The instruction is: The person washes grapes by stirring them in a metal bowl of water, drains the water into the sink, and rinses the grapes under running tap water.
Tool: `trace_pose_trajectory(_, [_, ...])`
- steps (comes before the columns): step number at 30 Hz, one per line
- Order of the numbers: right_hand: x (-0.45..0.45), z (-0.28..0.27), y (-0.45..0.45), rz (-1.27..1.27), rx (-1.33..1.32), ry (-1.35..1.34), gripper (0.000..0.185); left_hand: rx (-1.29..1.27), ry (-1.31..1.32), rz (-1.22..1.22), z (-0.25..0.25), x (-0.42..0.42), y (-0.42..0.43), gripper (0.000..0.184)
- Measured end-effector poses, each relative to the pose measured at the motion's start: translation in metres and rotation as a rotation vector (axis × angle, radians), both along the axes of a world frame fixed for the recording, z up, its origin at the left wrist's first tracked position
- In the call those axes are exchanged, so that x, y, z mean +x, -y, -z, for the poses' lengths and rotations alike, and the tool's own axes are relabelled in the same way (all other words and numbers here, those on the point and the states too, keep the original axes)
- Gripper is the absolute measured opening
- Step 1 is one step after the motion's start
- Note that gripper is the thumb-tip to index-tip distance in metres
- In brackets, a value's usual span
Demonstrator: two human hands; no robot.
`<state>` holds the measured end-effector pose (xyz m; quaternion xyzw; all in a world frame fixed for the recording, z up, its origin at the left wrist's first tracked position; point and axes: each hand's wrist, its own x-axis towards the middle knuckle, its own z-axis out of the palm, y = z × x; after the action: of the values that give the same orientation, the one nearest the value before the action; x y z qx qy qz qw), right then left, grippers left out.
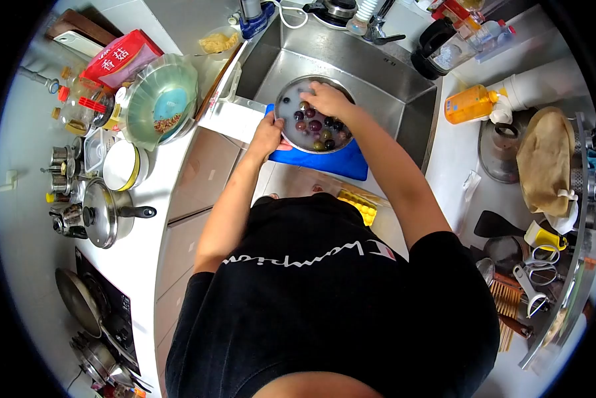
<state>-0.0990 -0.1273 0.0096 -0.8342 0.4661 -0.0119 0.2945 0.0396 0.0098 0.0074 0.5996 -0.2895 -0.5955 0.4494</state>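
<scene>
A round metal bowl point(314, 152) holds cloudy whitish water and several grapes point(314, 125), dark purple, reddish and green. It sits at the sink's front edge, over a blue cloth or mat point(351, 161). My left hand point(269, 135) grips the bowl's left rim, thumb on the rim and fingers underneath. Reaching in from the right, my right hand point(328, 101) is over the far part of the bowl. Its fingers are stretched out, with the tips at the water beside the grapes, partly hidden.
The steel sink point(377, 77) surrounds the bowl's far side, with a faucet point(376, 30) behind. Left counter: a green translucent bowl point(139, 99), a lidded pan point(102, 212), a red bag point(122, 58). Right counter: an orange bottle point(467, 105), a glass lid point(497, 156), scissors point(543, 265).
</scene>
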Motion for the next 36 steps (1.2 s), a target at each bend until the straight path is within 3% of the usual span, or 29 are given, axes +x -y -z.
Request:
trace_pose_trajectory(2, [0.009, -0.004, -0.005, -0.048, 0.129, -0.088, 0.048, 0.022, 0.012, 0.026, -0.001, 0.0, 0.0, 0.03])
trace_pose_trajectory(7, [0.001, -0.019, -0.032, -0.23, 0.03, -0.152, 0.045, 0.017, 0.008, 0.025, 0.002, 0.001, 0.0, 0.029])
trace_pose_trajectory(10, [-0.019, -0.032, -0.028, -0.534, 0.029, -0.194, 0.044, 0.003, -0.005, 0.008, -0.002, -0.001, -0.002, 0.03])
trace_pose_trajectory(13, [-0.039, -0.043, -0.015, -0.462, 0.207, 0.031, 0.042, 0.003, 0.002, 0.016, 0.003, 0.0, -0.002, 0.03])
trace_pose_trajectory(15, [-0.043, -0.036, -0.007, -0.317, 0.183, 0.066, 0.048, 0.015, 0.001, 0.002, 0.003, -0.001, -0.001, 0.03])
trace_pose_trajectory(17, [-0.044, -0.005, 0.015, 0.037, 0.246, 0.122, 0.057, 0.029, 0.001, -0.012, 0.003, -0.001, -0.002, 0.031])
trace_pose_trajectory(18, [-0.039, -0.008, 0.014, 0.113, 0.347, 0.157, 0.064, 0.02, -0.004, -0.006, 0.003, 0.0, -0.002, 0.031])
trace_pose_trajectory(21, [-0.023, -0.015, 0.001, 0.263, 0.426, 0.121, 0.06, 0.004, 0.003, 0.003, 0.002, -0.001, -0.002, 0.03])
trace_pose_trajectory(26, [-0.01, 0.019, 0.006, 0.294, 0.517, 0.232, 0.048, -0.027, 0.014, 0.006, 0.007, -0.001, -0.002, 0.028])
trace_pose_trajectory(31, [-0.012, -0.003, -0.005, 0.146, 0.576, 0.263, 0.04, 0.002, -0.01, 0.005, 0.007, 0.001, -0.001, 0.031])
trace_pose_trajectory(33, [-0.018, -0.017, -0.015, -0.079, 0.41, 0.265, 0.037, -0.002, -0.005, -0.014, 0.003, -0.002, -0.003, 0.03])
trace_pose_trajectory(35, [-0.018, -0.036, -0.02, -0.132, 0.381, 0.148, 0.034, -0.008, -0.001, -0.031, 0.001, -0.002, -0.004, 0.029])
trace_pose_trajectory(36, [-0.015, -0.034, -0.02, -0.215, 0.123, 0.065, 0.034, -0.007, -0.003, -0.017, 0.001, -0.001, -0.003, 0.028])
